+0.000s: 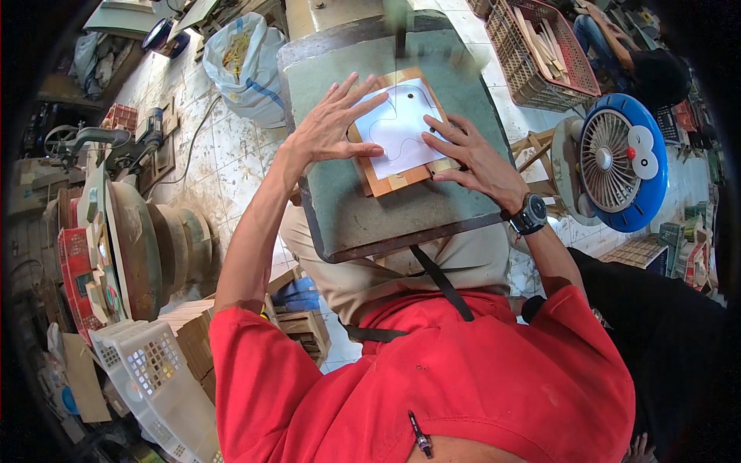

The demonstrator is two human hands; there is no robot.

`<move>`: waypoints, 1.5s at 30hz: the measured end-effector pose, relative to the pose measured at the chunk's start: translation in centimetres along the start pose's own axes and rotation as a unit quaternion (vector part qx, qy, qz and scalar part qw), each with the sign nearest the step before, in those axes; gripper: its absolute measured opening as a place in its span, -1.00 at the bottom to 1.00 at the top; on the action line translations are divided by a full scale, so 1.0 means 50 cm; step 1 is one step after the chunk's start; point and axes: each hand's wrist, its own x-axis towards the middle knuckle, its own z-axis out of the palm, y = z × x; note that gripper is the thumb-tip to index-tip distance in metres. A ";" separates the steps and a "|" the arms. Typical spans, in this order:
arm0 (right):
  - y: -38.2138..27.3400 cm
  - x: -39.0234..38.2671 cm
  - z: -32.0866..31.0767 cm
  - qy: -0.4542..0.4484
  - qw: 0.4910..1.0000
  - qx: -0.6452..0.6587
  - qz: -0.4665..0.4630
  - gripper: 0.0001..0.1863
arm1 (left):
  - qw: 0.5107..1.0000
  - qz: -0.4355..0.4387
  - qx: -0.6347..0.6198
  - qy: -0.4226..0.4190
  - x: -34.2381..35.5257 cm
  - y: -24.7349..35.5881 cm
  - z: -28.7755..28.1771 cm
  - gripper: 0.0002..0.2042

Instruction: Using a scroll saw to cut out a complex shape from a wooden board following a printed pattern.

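Observation:
A white paper [403, 147] with a curvy drawn outline and dark round spots lies on a square wooden board [381, 187]. The board rests on the grey-green machine table [340, 212]. My left hand [333, 123] is spread out over the left side of the paper, its thumb and fingers apart. From the right, my right hand [477, 158] lays its spread fingers on the paper and the board's right edge. Neither hand is closed round the board. At the paper's far edge stands a thin upright machine part [400, 38], blurred at its top.
A white plastic bag [245, 69] stands beyond the table's left side. On the right are a brown crate [532, 85] with wood strips and a blue fan [617, 162]. A person [644, 65] sits at the far right. A white plastic basket [158, 370] stands left of me.

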 end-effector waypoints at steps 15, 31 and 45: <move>0.016 0.003 -0.003 -0.007 1.000 0.005 -0.010 -0.21 | 1.000 -0.005 0.012 -0.004 0.000 -0.005 0.003 0.03; 0.011 0.013 -0.032 -0.029 0.999 0.045 0.003 -0.29 | 0.999 0.048 0.006 -0.006 -0.012 -0.014 -0.009 0.15; -0.039 -0.002 -0.012 0.024 0.994 -0.047 0.098 -0.46 | 0.996 -0.050 0.031 0.069 -0.032 0.067 -0.004 0.05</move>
